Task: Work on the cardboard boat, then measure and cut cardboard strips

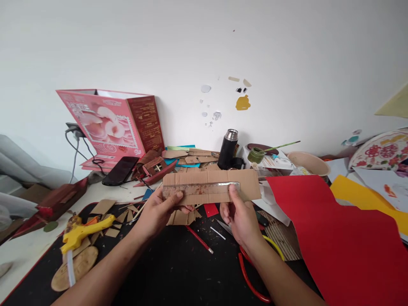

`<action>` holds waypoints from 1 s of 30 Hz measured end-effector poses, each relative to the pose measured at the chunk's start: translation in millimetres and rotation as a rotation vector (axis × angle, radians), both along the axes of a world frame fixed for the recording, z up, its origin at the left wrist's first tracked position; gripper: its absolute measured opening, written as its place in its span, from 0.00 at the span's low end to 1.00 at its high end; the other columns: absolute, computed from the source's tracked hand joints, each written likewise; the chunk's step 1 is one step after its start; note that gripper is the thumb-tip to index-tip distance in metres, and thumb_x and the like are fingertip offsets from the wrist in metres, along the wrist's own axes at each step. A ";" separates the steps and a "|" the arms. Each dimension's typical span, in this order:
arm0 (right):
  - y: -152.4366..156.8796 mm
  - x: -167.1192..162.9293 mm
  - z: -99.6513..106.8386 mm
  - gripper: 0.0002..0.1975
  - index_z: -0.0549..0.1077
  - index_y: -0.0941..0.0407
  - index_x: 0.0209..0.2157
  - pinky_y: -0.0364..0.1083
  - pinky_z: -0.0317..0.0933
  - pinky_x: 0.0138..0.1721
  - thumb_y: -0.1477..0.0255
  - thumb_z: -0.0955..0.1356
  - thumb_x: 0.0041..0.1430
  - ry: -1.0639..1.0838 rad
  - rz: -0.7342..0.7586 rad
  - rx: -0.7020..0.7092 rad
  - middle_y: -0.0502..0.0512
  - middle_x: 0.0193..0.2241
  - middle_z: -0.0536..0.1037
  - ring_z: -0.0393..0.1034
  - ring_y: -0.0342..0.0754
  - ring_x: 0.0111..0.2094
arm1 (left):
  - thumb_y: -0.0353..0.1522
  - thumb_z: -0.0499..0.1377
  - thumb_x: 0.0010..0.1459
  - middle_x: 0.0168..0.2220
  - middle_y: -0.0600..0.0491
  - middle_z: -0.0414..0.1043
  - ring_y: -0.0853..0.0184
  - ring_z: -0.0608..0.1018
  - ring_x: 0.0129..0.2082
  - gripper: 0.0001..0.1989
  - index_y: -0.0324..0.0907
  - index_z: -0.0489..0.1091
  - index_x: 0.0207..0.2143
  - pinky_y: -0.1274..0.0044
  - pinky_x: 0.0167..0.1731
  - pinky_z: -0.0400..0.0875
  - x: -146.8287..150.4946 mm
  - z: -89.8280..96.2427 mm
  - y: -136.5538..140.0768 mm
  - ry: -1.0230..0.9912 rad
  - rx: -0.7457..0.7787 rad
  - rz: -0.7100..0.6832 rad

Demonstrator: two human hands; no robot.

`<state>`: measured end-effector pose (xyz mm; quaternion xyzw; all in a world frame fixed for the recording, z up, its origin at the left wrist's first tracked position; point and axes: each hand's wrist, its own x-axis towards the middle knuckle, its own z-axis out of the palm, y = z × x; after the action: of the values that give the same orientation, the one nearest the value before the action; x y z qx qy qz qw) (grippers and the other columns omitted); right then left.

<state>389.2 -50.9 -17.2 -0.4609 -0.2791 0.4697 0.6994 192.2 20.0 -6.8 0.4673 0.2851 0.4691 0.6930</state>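
A strip of brown cardboard (248,187) is held up level above the black mat, with a stained clear ruler (204,190) lying flat along its face. My left hand (164,206) grips the left end, thumb pressed on the ruler and fingers behind the cardboard. On the right part, my right hand (237,212) does the same, its thumb on the ruler's right end. Below the hands lie a red pencil (199,240), a small white stick (218,233) and scissors with red and yellow handles (247,272), partly hidden by my right forearm.
A yellow glue gun (84,231) and cardboard scraps (103,207) lie left on the black mat (178,276). Red paper (338,229) covers the right side. Behind stand a black thermos (228,148), a pink box (108,123), a phone (120,171) and a small model boat (156,170).
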 end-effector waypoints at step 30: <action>2.8 1.8 -9.3 0.34 0.63 0.54 0.18 0.40 0.46 0.14 0.42 0.76 0.55 -0.040 0.030 -0.002 0.44 0.11 0.63 0.53 0.38 0.12 | 0.38 0.78 0.50 0.37 0.46 0.85 0.60 0.86 0.27 0.20 0.38 0.80 0.41 0.75 0.27 0.83 -1.1 -8.9 4.0 0.007 -0.011 -0.020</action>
<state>391.0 -48.1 -26.5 -0.4667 -0.2993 0.4713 0.6859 191.2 24.0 -15.7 0.4682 0.2856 0.4591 0.6989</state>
